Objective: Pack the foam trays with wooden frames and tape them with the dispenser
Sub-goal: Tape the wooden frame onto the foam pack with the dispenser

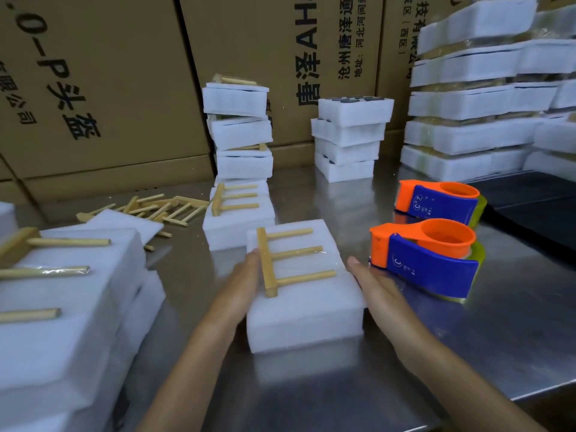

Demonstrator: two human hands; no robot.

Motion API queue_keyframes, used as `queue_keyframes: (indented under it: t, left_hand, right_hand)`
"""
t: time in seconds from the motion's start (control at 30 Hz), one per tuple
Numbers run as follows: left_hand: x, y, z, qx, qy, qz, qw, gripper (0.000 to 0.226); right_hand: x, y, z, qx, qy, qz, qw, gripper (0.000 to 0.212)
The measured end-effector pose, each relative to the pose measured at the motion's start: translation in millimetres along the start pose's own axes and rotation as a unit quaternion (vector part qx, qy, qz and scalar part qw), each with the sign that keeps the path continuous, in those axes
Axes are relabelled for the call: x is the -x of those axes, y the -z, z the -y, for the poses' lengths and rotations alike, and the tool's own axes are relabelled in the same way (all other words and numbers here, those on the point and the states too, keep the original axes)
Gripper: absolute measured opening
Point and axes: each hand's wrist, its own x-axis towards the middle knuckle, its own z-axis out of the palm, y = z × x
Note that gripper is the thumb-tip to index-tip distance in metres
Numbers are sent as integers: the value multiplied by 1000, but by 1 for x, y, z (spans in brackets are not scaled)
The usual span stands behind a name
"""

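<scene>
Your left hand (246, 282) lies flat against the left side of the foam tray (304, 310) in front of you, fingers straight and together, the fingertips reaching the crossbar of the wooden frame (282, 262) that rests on top of it. Your right hand (375, 288) presses the tray's right side the same way, fingers straight and closed up. The tray sits on the metal table (452, 347), near its front edge.

Just right of your right hand stands a tape dispenser (427, 260), orange and blue, with a second dispenser (436, 199) behind it; each carries a circled "C" mark, the smaller print too fine to read. Directly behind your tray is another tray with frame (238, 210), nearly touching it, and behind that a leaning foam stack (238, 132). A shorter stack (350, 135) stands to its right, and taped bundles (473, 104) are piled at far right. Loose wooden frames (156, 208) are scattered at left, beside a near pile of trays (62, 307) with frames on top.

The cardboard boxes (103, 88) behind show sideways Chinese print, including "AH" and what looks like "头盔".
</scene>
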Motion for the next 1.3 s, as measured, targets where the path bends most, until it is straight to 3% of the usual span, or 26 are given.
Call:
queue_keyframes:
  t: [0.1,0.2,0.27,0.37,0.5,0.7,0.87,0.93,1.07,1.23,1.3]
  left_hand:
    - [8,-2,4,64,-10,31,997,29]
    - [10,7,-1,83,-72,51,993,47]
    - [15,16,-13,102,-105,95,985,55]
    - [12,22,-45,162,-164,132,964,42]
    - [-18,34,-87,152,-151,106,971,57]
    - [-88,60,-100,270,-179,98,941,29]
    - [-141,67,-60,328,-143,68,931,28]
    - [-155,68,-54,322,-136,71,934,31]
    - [-173,63,-43,313,-126,103,936,26]
    - [-175,66,-39,301,-125,129,937,43]
    - [-170,62,-40,301,-132,152,932,49]
  right_hand:
    - [12,-19,4,-16,10,30,999,40]
    - [18,-21,3,-71,55,15,996,19]
    - [17,-21,15,-97,97,-1,990,20]
    - [3,-22,39,-123,133,24,983,25]
    - [-33,-35,68,-145,109,65,981,29]
    - [-111,-96,111,-172,98,38,979,14]
    - [-150,-146,88,-101,32,68,992,28]
    - [-158,-154,76,-82,43,61,994,35]
    - [-164,-154,57,-129,29,86,987,33]
    - [-166,-164,50,-166,31,53,984,39]
    - [-167,-163,52,-171,19,41,984,32]
